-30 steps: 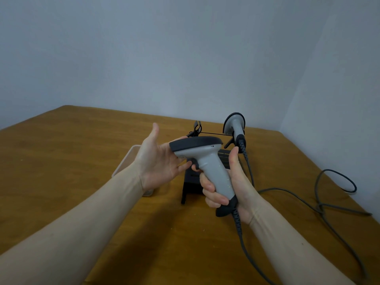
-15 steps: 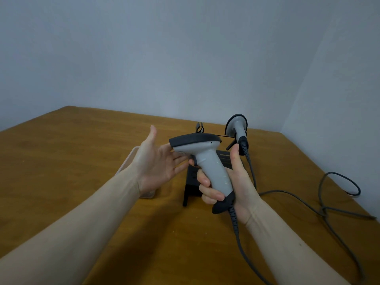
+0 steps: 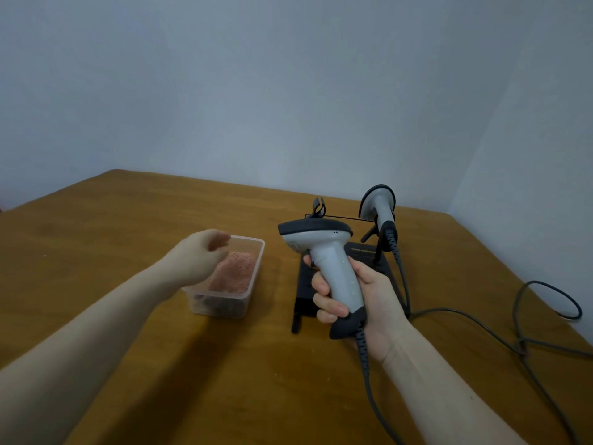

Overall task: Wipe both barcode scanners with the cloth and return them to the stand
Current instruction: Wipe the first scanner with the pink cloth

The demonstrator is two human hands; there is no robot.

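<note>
Right hand (image 3: 359, 295) grip clamped round handle of grey scanner (image 3: 324, 252), held upright above black stand (image 3: 369, 261). Left hand (image 3: 200, 255) over clear tub (image 3: 253, 277) at 9 o'clock, fingers blurred, grip cannot tell; pink cloth (image 3: 236, 273) inside. Second scanner (image 3: 378, 207) on stand at 1 o'clock. Cables (image 3: 519, 319) trail to 3 o'clock, cut off at frame edge. Bare worktop (image 3: 96, 239) leftward.

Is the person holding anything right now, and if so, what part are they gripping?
The right hand grips a grey barcode scanner by its handle. The left hand holds nothing; it reaches over the pink cloth in the plastic tub.
</note>
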